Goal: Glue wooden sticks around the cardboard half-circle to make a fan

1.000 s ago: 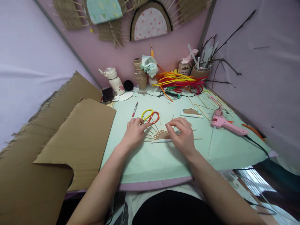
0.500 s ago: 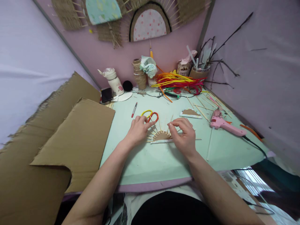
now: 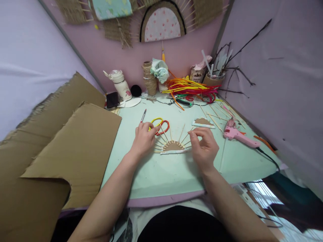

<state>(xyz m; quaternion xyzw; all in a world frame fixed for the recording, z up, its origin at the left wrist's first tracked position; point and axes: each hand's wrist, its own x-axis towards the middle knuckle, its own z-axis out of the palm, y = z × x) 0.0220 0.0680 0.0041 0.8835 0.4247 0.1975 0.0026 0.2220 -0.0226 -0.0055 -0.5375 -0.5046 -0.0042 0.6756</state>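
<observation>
A brown cardboard half-circle [image 3: 173, 146] with a white lower edge lies on the table, thin wooden sticks fanning out from its curve. My left hand [image 3: 144, 139] is at its left, fingers bent and apart, the index finger reaching over the stick tips near the scissors [image 3: 165, 127] with red and yellow handles. Nothing shows in that hand. To the right of the half-circle my right hand [image 3: 204, 146] is raised with thumb and index finger pinched by the end of a stick. What the pinch holds, if anything, is too small to make out.
A pink glue gun [image 3: 241, 136] and loose sticks lie at the right, near a second half-circle [image 3: 203, 122]. Large cardboard sheets [image 3: 83, 151] cover the left. Behind stand a white bottle [image 3: 121, 85], twine [image 3: 150, 79] and coloured pipe cleaners [image 3: 189, 86].
My right hand has moved right, away from the half-circle, uncovering its right-hand sticks. My left hand has shifted slightly left. The view has shifted a little.
</observation>
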